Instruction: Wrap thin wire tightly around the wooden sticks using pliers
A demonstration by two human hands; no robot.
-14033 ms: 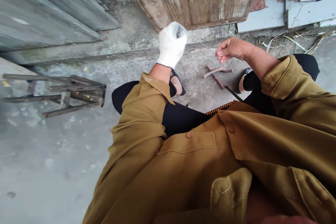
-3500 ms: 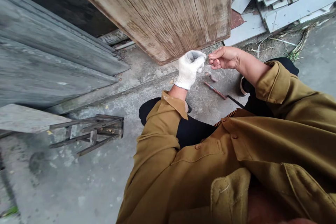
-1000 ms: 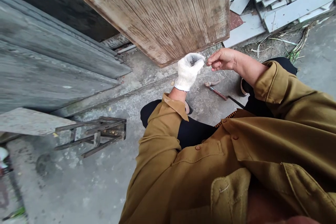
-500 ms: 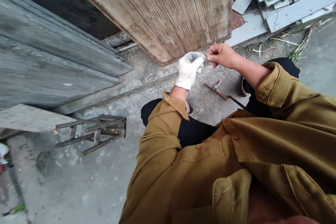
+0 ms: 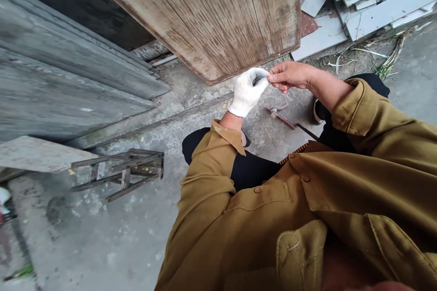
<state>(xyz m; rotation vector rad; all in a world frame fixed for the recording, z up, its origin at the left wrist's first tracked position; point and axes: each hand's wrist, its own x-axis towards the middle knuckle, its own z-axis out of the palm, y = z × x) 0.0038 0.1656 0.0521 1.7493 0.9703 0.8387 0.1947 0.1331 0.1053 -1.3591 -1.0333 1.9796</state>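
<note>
My left hand (image 5: 247, 91) wears a white knit glove. Its thumb and forefinger curl round into a ring, the tips meeting at the right. Bare, my right hand (image 5: 290, 75) pinches thumb and forefinger together right at those gloved tips, so the two hands touch. Whatever lies in the pinch is too small or hidden to name. Below the hands, on the concrete, lies a metal tool with reddish-brown arms (image 5: 286, 121). A small pale round thing (image 5: 273, 112) shows at its left end; I cannot tell whether it rests on the tool.
A weathered plank panel (image 5: 218, 18) stands just beyond my hands. Grey boards (image 5: 68, 77) lean at the left, near a small wooden stool (image 5: 126, 170) lying on its side. Stacked tile pieces (image 5: 392, 9) and dry stalks (image 5: 392, 57) lie at the right.
My right hand has turned and dropped slightly, meeting the gloved fingertips. The left hand has tilted a little to the right. A small pale round thing now shows by the floor tool.
</note>
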